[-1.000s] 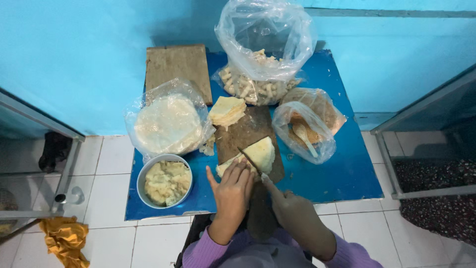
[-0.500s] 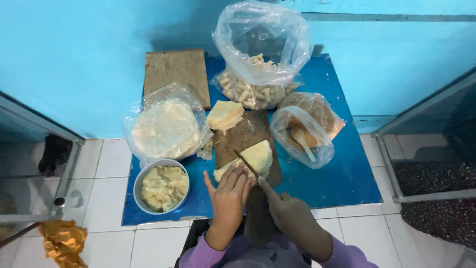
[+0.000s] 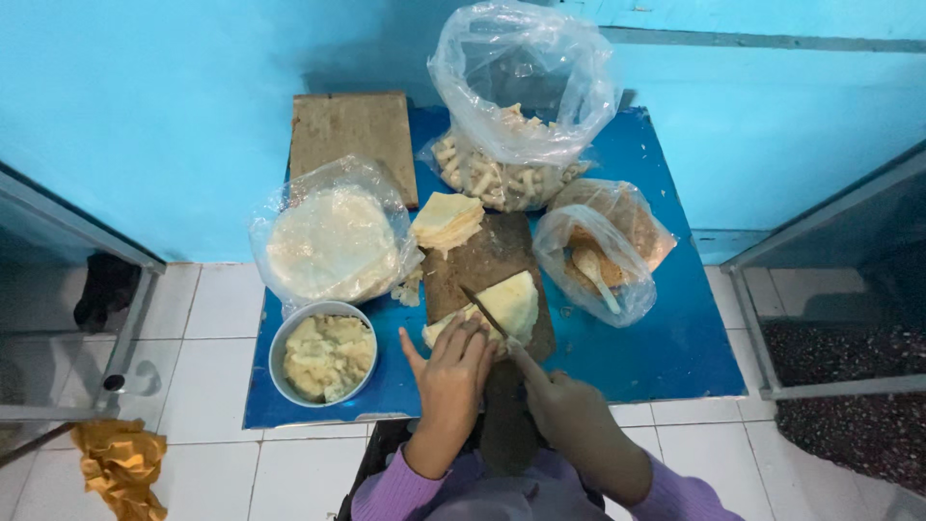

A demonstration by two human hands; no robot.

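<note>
My left hand (image 3: pixel 451 371) presses flat on a stack of pale yellow thin sheets (image 3: pixel 511 301) lying on a dark wooden cutting board (image 3: pixel 497 253). My right hand (image 3: pixel 559 400) grips a knife (image 3: pixel 482 311) whose blade lies across the stack, pointing up and left. Another stack of the same cut sheets (image 3: pixel 446 220) rests at the board's far left corner. Both arms wear purple sleeves.
A blue table (image 3: pixel 666 347) holds a metal bowl of pale mash (image 3: pixel 326 355), a bag of round white wrappers (image 3: pixel 330 243), a large bag of rolled pieces (image 3: pixel 511 164), a bag with crumbs and a spoon (image 3: pixel 600 259) and a second wooden board (image 3: pixel 351 135). A yellow cloth (image 3: pixel 121 463) lies on the tiled floor.
The knife blade has slid a little across the stack; my hands stay in almost the same place on the board.
</note>
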